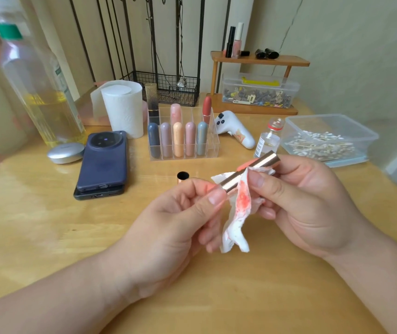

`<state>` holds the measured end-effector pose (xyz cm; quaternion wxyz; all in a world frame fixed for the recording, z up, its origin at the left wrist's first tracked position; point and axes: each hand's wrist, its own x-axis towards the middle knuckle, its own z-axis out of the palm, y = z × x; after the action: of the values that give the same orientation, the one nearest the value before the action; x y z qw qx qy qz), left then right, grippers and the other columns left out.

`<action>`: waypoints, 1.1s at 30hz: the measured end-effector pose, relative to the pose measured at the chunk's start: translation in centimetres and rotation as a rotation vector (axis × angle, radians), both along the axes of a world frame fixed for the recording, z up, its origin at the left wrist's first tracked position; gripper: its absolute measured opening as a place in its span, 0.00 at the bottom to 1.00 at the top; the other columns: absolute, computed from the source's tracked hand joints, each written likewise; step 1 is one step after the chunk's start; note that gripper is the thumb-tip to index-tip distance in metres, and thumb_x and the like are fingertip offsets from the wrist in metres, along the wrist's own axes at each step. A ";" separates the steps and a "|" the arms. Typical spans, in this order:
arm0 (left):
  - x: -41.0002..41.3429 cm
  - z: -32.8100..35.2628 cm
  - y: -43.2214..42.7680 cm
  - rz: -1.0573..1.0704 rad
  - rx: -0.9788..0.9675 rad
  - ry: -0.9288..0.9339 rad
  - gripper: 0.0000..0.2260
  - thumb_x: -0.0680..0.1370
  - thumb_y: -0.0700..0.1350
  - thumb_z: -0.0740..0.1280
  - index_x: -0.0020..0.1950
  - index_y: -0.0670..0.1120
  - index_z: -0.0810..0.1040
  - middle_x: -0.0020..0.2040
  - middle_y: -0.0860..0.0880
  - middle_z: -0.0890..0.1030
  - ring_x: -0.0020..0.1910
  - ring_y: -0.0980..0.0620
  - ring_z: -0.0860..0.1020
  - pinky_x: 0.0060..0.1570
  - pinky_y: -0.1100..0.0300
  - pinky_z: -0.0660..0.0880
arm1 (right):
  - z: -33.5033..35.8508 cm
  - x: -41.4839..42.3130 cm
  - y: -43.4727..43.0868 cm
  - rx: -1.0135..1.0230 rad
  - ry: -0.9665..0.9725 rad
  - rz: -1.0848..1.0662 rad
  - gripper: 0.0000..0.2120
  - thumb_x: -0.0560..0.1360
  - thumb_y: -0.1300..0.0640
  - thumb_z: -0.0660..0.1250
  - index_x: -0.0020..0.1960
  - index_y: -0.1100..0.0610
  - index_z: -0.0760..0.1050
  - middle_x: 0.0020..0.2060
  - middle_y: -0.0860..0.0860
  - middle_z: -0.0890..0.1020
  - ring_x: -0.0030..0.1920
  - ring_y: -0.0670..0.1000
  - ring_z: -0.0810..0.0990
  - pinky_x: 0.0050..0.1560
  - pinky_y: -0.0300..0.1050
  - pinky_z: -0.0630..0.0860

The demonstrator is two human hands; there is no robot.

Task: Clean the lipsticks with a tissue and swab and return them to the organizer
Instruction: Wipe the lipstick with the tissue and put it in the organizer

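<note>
Turn lipstick [263, 161], pinched at its left end by left hand [175, 218] just near of organizer [213, 143], slowly inside stained tissue [240, 201] gripped round it by right hand [308, 203], shifting to clean folds.

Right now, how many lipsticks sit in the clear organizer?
8 in the organizer. Front row, left to right: dark grey, mauve, peach, pink, grey-blue. Back row: black-and-gold, pale pink, red. More could hide behind these.
</note>
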<state>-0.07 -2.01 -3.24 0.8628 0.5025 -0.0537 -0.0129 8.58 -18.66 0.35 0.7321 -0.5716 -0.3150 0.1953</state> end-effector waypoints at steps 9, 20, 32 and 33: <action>-0.1 0.0 0.3 -0.223 -0.015 0.042 0.18 0.83 0.53 0.62 0.38 0.43 0.77 0.32 0.43 0.67 0.27 0.49 0.64 0.31 0.57 0.68 | 0.1 0.0 0.0 0.007 -0.004 0.000 0.08 0.68 0.57 0.72 0.44 0.60 0.84 0.32 0.54 0.80 0.30 0.48 0.75 0.27 0.38 0.68; -0.1 0.4 0.3 -0.006 0.192 0.043 0.20 0.80 0.57 0.60 0.30 0.51 0.76 0.29 0.47 0.56 0.27 0.48 0.56 0.29 0.57 0.66 | 0.2 0.3 -0.1 0.072 0.020 0.025 0.09 0.67 0.58 0.74 0.46 0.61 0.84 0.33 0.57 0.80 0.31 0.49 0.75 0.27 0.37 0.69; -0.2 -0.1 1.0 -0.054 0.294 0.014 0.23 0.80 0.59 0.63 0.30 0.46 0.76 0.24 0.46 0.63 0.24 0.48 0.61 0.29 0.58 0.66 | 0.3 0.7 -0.7 0.024 -0.055 0.069 0.12 0.67 0.54 0.78 0.46 0.59 0.84 0.32 0.55 0.80 0.29 0.50 0.75 0.28 0.38 0.69; -0.3 0.0 1.0 -0.071 0.273 0.017 0.24 0.79 0.59 0.63 0.29 0.46 0.74 0.24 0.46 0.63 0.23 0.48 0.61 0.29 0.58 0.65 | 0.4 0.7 -0.7 0.022 -0.057 0.078 0.12 0.67 0.53 0.78 0.47 0.58 0.84 0.31 0.54 0.81 0.29 0.50 0.74 0.28 0.38 0.69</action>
<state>-0.33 -1.02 -3.21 0.7858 0.6129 -0.0619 -0.0549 9.33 -19.40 0.71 0.7207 -0.5562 -0.3600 0.2040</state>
